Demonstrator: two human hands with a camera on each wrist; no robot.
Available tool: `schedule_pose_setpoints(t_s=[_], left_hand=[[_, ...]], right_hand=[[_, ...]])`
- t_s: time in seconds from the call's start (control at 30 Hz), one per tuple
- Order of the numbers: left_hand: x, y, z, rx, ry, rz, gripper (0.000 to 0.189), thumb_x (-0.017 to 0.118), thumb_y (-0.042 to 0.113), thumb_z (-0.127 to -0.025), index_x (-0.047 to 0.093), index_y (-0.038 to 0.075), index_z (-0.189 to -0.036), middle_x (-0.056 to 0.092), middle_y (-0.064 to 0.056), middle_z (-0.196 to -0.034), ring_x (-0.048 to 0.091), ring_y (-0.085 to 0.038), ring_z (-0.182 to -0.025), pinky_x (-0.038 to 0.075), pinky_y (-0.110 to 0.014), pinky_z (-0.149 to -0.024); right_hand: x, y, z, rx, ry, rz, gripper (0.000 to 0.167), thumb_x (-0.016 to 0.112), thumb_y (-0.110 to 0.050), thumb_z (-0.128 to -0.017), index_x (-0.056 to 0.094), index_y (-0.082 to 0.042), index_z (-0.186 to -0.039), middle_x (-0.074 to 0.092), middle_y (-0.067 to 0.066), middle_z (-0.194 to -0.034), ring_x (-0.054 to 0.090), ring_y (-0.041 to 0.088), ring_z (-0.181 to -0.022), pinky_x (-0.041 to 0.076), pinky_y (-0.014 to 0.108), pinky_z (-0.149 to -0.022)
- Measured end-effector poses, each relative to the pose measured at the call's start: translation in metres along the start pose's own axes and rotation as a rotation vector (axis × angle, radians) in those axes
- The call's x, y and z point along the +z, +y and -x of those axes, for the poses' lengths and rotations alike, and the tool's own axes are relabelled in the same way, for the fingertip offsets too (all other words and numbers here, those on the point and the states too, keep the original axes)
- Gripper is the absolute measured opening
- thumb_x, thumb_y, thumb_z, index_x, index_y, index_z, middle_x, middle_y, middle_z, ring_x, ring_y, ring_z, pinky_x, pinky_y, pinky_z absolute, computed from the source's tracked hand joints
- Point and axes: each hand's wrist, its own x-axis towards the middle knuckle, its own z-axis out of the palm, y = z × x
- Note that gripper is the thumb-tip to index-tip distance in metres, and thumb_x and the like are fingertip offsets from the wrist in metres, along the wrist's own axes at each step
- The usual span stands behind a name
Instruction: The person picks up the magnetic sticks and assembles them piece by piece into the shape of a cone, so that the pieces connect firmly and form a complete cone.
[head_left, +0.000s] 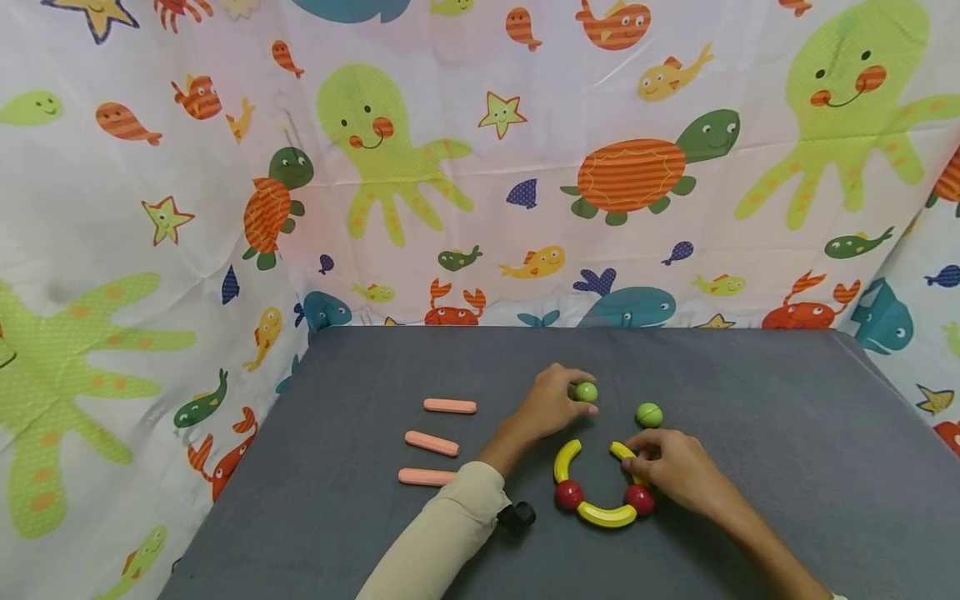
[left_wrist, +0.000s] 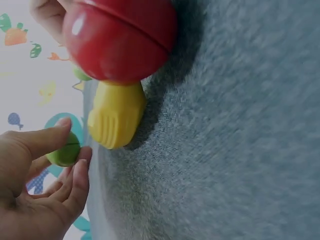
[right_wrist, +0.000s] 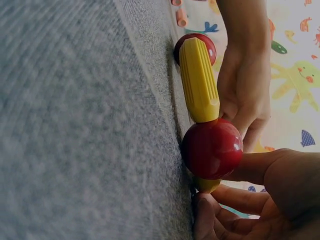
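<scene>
My left hand (head_left: 551, 402) holds a small green ball (head_left: 586, 392) between thumb and fingers, at the far side of the other pieces. Just to its right, a second green ball (head_left: 649, 415) lies on the cloth. My right hand (head_left: 678, 468) pinches the right-hand curved yellow banana-like piece (head_left: 621, 451), whose lower part the fingers hide. That piece, a red ball (head_left: 639, 499), the bottom yellow piece (head_left: 607, 517), another red ball (head_left: 569, 495) and the left yellow piece (head_left: 566, 461) form a U open at the far side. In the right wrist view, a red ball (right_wrist: 212, 149) partly covers the pinched piece.
Three pink sticks (head_left: 450, 406) lie to the left of my left forearm, the nearest partly hidden by the sleeve. Grey cloth (head_left: 750, 400) covers the table. A curtain (head_left: 480, 192) printed with sea animals hangs behind and beside it.
</scene>
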Motion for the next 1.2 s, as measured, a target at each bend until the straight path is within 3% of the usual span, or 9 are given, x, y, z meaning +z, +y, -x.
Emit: schedule_pose_setpoints(t_s=[0.3,0.43,0.63,0.83,1.2], left_hand=[[-0.005,0.002,0.028,0.001,-0.048,0.086,0.045,0.080,0.022,-0.097,0.070,0.012,-0.140,0.069,-0.004,-0.136,0.070,-0.008,-0.104,0.055,-0.019,-0.084],[-0.005,0.005,0.040,0.014,-0.060,0.144,0.043,0.081,0.023,-0.096,0.071,0.011,-0.137,0.073,0.000,-0.128,0.071,-0.008,-0.106,0.056,-0.017,-0.082],[-0.003,0.008,0.052,0.062,-0.049,0.120,0.037,0.081,0.026,-0.096,0.074,0.013,-0.130,0.075,0.004,-0.117,0.069,-0.007,-0.107,0.054,-0.019,-0.091],[0.003,0.005,0.055,0.059,-0.039,0.069,0.035,0.083,0.027,-0.095,0.076,0.014,-0.126,0.073,0.006,-0.112,0.067,-0.010,-0.102,0.051,-0.018,-0.088],[0.013,0.004,0.050,0.040,-0.066,0.116,0.036,0.083,0.024,-0.095,0.076,0.011,-0.127,0.075,0.004,-0.114,0.068,-0.005,-0.102,0.052,-0.017,-0.089]], right_hand=[[-0.001,-0.001,0.000,0.024,0.012,-0.020,0.019,0.080,-0.020,-0.093,0.076,-0.007,-0.105,0.063,-0.001,-0.077,0.055,0.015,-0.065,0.043,0.028,-0.056],[0.000,-0.002,0.000,0.032,0.019,-0.041,0.016,0.079,-0.019,-0.094,0.075,-0.007,-0.104,0.064,0.000,-0.078,0.057,0.015,-0.064,0.046,0.028,-0.056],[-0.002,-0.005,0.000,0.022,0.037,-0.049,0.022,0.079,-0.019,-0.095,0.074,-0.004,-0.110,0.068,0.000,-0.083,0.060,0.016,-0.070,0.049,0.029,-0.059],[-0.002,-0.006,0.000,-0.009,0.045,-0.030,0.025,0.079,-0.020,-0.095,0.077,-0.006,-0.116,0.072,0.000,-0.088,0.063,0.016,-0.079,0.048,0.028,-0.063],[0.000,-0.005,0.001,-0.024,0.052,-0.037,0.023,0.081,-0.020,-0.094,0.079,-0.007,-0.113,0.070,0.000,-0.088,0.063,0.017,-0.081,0.048,0.028,-0.065]])
